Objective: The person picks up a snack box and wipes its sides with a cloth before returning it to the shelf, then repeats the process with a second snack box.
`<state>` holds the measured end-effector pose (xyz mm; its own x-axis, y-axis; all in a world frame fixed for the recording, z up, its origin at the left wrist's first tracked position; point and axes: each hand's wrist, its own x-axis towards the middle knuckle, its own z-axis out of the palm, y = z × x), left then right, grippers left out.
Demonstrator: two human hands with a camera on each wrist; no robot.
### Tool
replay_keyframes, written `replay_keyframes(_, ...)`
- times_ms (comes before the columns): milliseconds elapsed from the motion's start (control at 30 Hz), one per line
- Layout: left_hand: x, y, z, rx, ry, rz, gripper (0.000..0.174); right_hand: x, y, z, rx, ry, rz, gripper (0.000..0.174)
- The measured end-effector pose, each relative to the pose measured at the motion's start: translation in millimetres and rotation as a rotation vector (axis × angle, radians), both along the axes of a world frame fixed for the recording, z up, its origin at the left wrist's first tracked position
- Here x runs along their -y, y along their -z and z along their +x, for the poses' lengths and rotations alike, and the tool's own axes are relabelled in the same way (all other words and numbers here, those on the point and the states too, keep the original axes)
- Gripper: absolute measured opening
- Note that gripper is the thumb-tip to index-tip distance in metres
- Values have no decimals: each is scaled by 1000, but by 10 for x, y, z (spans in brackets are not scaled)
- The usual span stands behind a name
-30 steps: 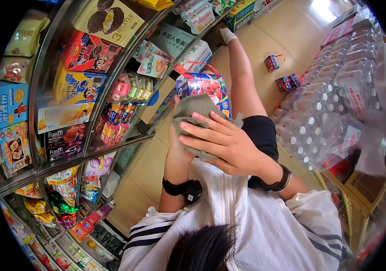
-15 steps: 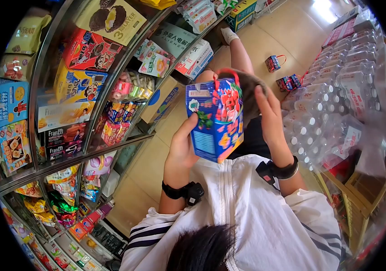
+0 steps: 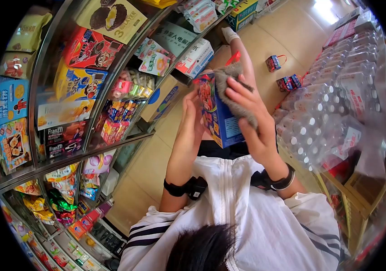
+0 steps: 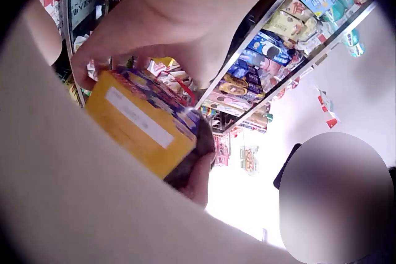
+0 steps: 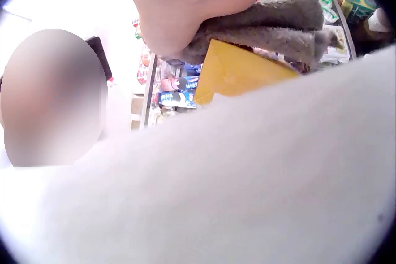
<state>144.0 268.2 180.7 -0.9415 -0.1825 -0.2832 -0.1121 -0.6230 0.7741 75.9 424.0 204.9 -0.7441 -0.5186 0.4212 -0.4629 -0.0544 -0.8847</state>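
Observation:
A blue printed snack box (image 3: 222,122) with a red handle (image 3: 233,58) is held up before the person's chest. Its yellow base (image 4: 133,128) shows in the left wrist view. The left hand (image 3: 190,119) grips the box from its left side, with some fingers hidden behind it. On the other side, the right hand (image 3: 257,122) holds a fuzzy grey cloth (image 3: 229,92) against the box. In the right wrist view the cloth (image 5: 278,25) lies folded under that hand, beside the yellow base (image 5: 241,72).
Shelves of boxed and bagged snacks (image 3: 80,86) rise on the left. Two small handled boxes (image 3: 273,63) stand on the tiled floor ahead. Plastic-wrapped bottles (image 3: 319,108) are stacked on the right, near a wooden frame (image 3: 360,198). A brown carton (image 3: 162,100) sits by the lower shelf.
The right hand has brought the cloth from the front of the box round to its right side. The box has been lifted and turned, with the left hand shifting its hold on it.

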Motion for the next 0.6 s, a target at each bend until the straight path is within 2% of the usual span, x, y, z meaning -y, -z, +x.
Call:
replay_keyframes(67, 38, -14, -7, 45, -16, -43, 54, -1, 26, -6, 91, -38, -58, 42)
replay_keyframes(100, 52, 38, 2, 93, -52, 70, 49, 14, 27, -3, 127, -92, -96, 42)
replay_keyframes(133, 51, 37, 12, 92, -52, 69, 49, 28, 28, -5, 163, -145, -133, 41)
replay_keyframes(200, 32, -34, 11, 117, -79, 283, 46, 56, 30, -16, 137, -153, -84, 41)
replay_keyframes(267, 16, -29, -2, 159, -99, 289, 45, 86, 12, -65, 166, -64, 20, 41)
replay_keyframes(333, 23, -6, -30, 205, -118, 262, 49, 82, -30, -104, 165, -95, 22, 43)
replay_keyframes(400, 47, -71, -55, 194, -137, 322, 50, 96, -105, -53, 45, -154, 63, 45)
replay_keyframes(467, 111, -118, -76, 135, -164, 412, 49, 76, -109, -16, 64, -233, 43, 47)
replay_keyframes(533, 181, -135, -111, 76, -163, 389, 47, 53, -123, 65, 46, -306, 94, 47)
replay_keyframes(600, 197, -190, -138, 165, -289, 340, 46, 24, -87, 79, 90, -307, 76, 45)
